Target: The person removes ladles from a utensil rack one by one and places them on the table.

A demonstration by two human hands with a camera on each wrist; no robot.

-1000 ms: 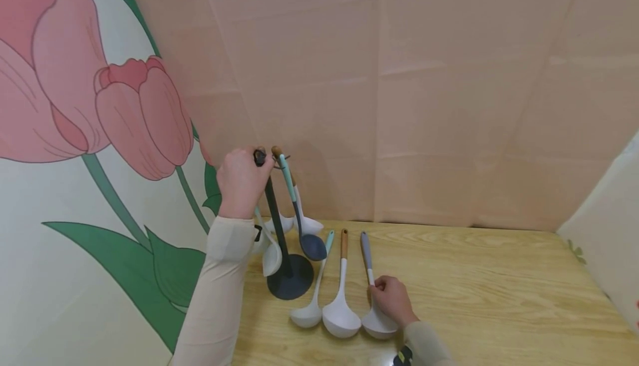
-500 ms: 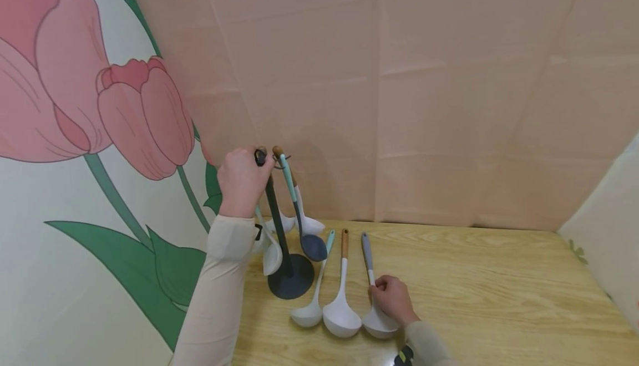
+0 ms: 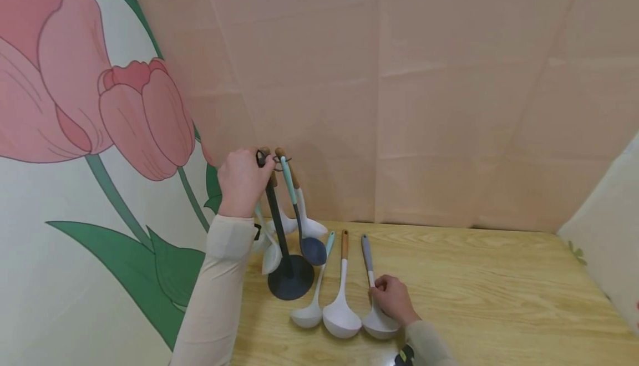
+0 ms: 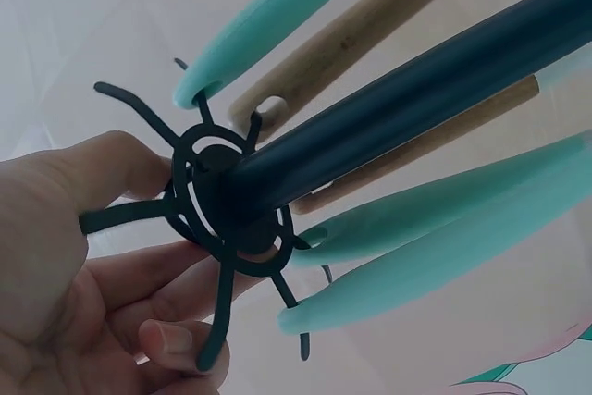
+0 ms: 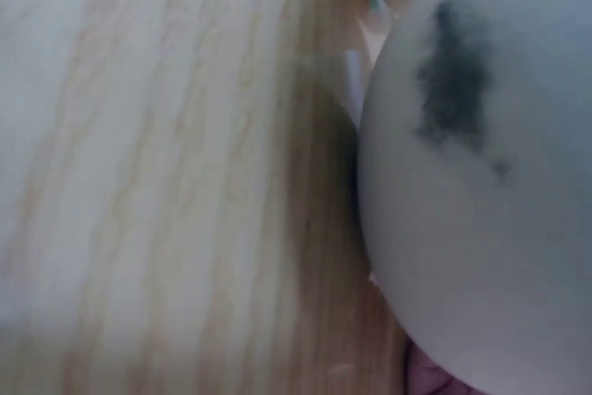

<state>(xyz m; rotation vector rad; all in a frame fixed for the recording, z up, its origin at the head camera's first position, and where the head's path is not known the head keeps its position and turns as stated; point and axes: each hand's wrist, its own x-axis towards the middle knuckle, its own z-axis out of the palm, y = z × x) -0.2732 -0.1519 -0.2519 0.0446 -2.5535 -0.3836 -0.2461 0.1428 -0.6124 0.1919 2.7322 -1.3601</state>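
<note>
My left hand (image 3: 243, 182) grips the top of a black utensil stand (image 3: 291, 278) at the table's left. In the left wrist view its fingers curl behind the hook ring (image 4: 225, 261), where teal and wooden handles hang. A dark blue ladle (image 3: 313, 251) and several white ones hang there; my forearm hides part of them. On the table, my right hand (image 3: 394, 298) pinches the neck of a white ladle with a grey handle (image 3: 366, 251). Its bowl, marked with a dark smudge, fills the right side of the right wrist view (image 5: 472, 238).
Left of the held ladle lie a white ladle with a brown handle (image 3: 342, 316) and another with a teal handle (image 3: 308, 315), bowls side by side. A pink cloth (image 3: 424, 105) hangs behind the wood-grain table (image 3: 499, 288). The tulip-painted wall (image 3: 120, 277) rises at left.
The hanging ladles have shifted slightly, with the wooden handles and a white bowl a little further right. My left hand keeps its hold on the stand's top, and the right hand stays put.
</note>
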